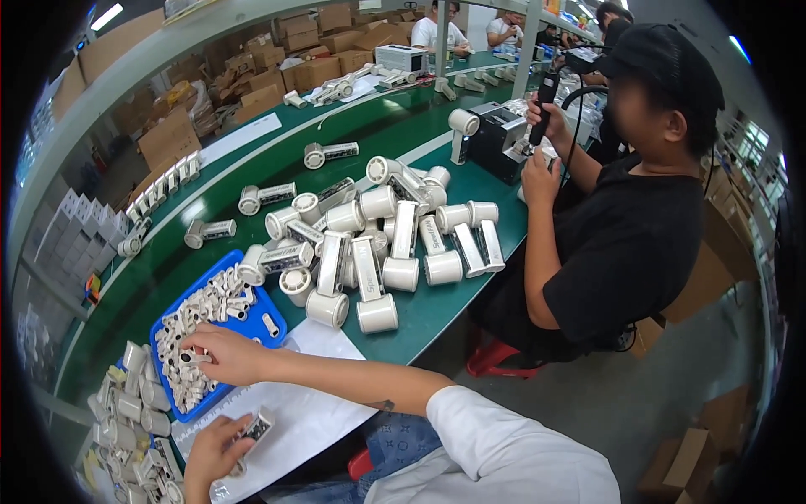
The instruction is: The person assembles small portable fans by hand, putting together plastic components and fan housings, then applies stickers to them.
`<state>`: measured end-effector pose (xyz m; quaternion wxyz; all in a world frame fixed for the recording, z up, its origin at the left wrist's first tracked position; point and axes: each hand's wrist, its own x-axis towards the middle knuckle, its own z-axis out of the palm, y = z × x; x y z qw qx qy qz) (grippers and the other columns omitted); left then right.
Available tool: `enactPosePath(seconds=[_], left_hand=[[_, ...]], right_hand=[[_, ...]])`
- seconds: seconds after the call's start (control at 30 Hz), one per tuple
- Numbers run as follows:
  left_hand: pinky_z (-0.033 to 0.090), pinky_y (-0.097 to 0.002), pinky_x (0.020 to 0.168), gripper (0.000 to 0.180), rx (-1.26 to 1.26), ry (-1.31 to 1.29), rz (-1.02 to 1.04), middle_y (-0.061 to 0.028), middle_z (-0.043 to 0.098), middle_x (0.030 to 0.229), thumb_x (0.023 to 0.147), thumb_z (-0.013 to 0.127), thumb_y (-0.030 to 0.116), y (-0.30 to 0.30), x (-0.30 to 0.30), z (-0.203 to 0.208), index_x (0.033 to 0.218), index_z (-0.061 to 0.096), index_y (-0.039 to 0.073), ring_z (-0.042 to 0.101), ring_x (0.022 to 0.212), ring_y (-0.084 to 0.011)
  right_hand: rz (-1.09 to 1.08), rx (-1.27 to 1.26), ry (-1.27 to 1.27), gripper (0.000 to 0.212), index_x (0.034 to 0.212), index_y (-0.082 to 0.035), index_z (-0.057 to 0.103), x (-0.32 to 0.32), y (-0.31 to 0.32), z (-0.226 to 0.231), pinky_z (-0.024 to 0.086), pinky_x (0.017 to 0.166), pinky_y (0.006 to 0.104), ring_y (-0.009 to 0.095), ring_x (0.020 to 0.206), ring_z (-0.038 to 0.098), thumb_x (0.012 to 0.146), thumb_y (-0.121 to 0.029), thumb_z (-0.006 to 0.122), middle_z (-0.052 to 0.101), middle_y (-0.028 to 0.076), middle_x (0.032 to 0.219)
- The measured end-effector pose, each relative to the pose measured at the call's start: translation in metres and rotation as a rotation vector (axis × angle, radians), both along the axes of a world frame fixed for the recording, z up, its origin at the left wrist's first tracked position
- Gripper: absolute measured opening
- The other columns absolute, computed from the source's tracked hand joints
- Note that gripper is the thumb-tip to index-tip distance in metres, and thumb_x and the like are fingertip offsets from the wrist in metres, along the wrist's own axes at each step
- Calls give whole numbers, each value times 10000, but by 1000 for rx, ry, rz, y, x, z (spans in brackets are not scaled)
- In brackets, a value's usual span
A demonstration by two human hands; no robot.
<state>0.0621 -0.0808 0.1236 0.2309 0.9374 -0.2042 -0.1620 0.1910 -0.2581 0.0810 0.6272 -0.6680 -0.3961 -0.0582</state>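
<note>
My left hand (217, 452) is closed around a white handheld fan (259, 425), whose handle is uncovered and shows dark electronics. Its round head is mostly hidden by the hand. Reaching across, my right hand (225, 354) is over a blue tray (273, 315), fingers pinched on a small white plastic part (198, 356) with a dark spot. Many similar small parts (214, 300) fill the tray. Under the left hand and beside the tray lies a white sheet (315, 395).
White handheld fans (378, 260) are heaped beyond the tray; more (130, 412) pile up at the left. A green conveyor belt (277, 227) curves behind. On the right, a co-worker (638, 202) in black holds a black power screwdriver (546, 105) near a black machine (499, 139).
</note>
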Motion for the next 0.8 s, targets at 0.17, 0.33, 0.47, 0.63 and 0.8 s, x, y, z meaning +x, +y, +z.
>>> enactPosePath(seconds=[0.17,0.33,0.47,0.63,0.8], left_hand=[[505,-355,684,366,-127,-137,92,-151,685,890,790,757,270,4,11,-32,1057,702,26,635,742,-302],[507,-389,790,524,-66,-178,64,-139,702,983,624,862,338,36,-12,-33,1030,700,51,657,898,-319],[491,-415,814,384,-40,-322,82,-138,688,945,703,778,287,35,-14,-55,999,697,57,637,904,-338],[483,-415,783,343,-99,-469,256,-105,669,938,726,751,228,18,-22,-54,1016,698,53,606,887,-313],[486,-391,822,354,-140,-420,384,-87,679,968,692,782,186,16,-22,-57,1014,696,63,613,914,-298]], right_hand=[[49,-129,5,258,1074,-13,618,-19,-16,0,480,718,357,245,806,590,828,-85,586,534,121,962],[48,-203,-174,221,1042,-28,663,-26,-14,-29,490,743,367,277,870,598,836,-98,628,578,131,962],[109,-339,-88,239,1068,-39,684,-39,-37,-24,504,759,358,267,884,612,837,-98,671,614,117,950],[190,-401,-76,262,1077,-23,678,-49,-26,-13,494,714,313,222,815,599,822,-76,705,615,97,910],[176,-516,-93,232,1046,-27,682,-47,-14,-9,477,725,359,250,846,585,819,-71,697,615,88,913]])
